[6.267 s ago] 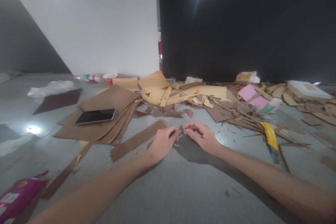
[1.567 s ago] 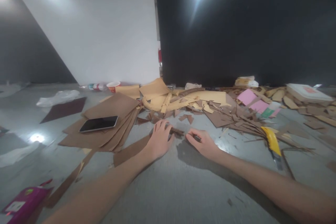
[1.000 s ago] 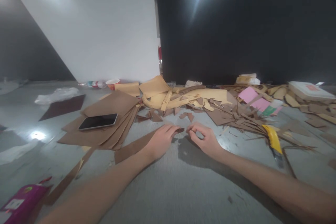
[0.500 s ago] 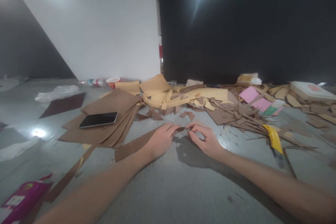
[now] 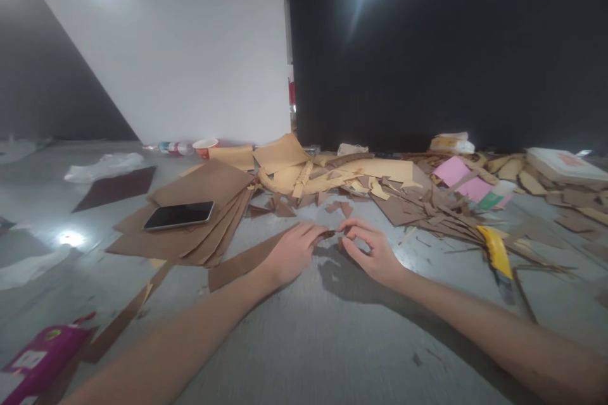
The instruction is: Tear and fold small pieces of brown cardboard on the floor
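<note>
My left hand (image 5: 292,254) is closed, its fingertips on a small dark brown piece (image 5: 327,235) that looks like leather or card. Beneath this hand and wrist lies a long brown strip (image 5: 247,261). Just to the right, my right hand (image 5: 373,252) is curled in a pinch, thumb and forefinger making a ring. Its fingertips are very near the free end of the small piece; something thin shows there, too small to name. Small brown scraps (image 5: 345,208) lie just beyond both hands.
On the left, a phone (image 5: 179,215) rests on stacked brown sheets (image 5: 223,183). A purple packet (image 5: 45,354) lies at front left. To the right are a yellow-handled cutter (image 5: 496,253) and heaped offcuts (image 5: 432,209). A paper cup (image 5: 205,148) stands at the back.
Both hands stay almost in place. The right fingertips have shifted very slightly at the small brown piece; the view has moved a little.
</note>
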`<state>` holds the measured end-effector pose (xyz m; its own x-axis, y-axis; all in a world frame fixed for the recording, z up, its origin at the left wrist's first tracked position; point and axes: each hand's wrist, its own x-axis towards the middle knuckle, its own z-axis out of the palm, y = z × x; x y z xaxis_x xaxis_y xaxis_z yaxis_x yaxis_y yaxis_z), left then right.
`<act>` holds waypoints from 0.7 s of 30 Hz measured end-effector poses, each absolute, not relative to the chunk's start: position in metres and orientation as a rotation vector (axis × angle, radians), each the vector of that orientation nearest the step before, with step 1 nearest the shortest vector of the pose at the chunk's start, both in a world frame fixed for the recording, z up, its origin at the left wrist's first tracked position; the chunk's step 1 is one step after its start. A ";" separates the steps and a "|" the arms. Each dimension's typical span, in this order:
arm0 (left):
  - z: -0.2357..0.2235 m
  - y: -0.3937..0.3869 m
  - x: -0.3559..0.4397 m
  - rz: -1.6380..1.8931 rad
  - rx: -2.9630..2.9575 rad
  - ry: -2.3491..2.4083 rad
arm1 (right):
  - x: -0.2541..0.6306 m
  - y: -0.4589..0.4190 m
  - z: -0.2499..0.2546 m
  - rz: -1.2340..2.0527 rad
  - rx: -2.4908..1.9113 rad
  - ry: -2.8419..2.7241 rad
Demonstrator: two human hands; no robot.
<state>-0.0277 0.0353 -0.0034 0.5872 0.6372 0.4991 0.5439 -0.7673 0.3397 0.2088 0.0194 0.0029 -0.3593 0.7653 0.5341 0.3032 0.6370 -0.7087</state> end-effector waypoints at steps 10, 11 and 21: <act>-0.005 0.035 -0.028 0.903 2.626 1.076 | 0.208 0.018 0.005 0.734 -0.797 -1.963; -0.005 0.035 -0.028 0.895 2.624 1.083 | 0.208 0.018 0.005 0.742 -0.795 -1.958; -0.007 0.034 -0.032 0.751 2.681 1.048 | 0.209 0.020 -0.002 0.743 -0.904 -1.887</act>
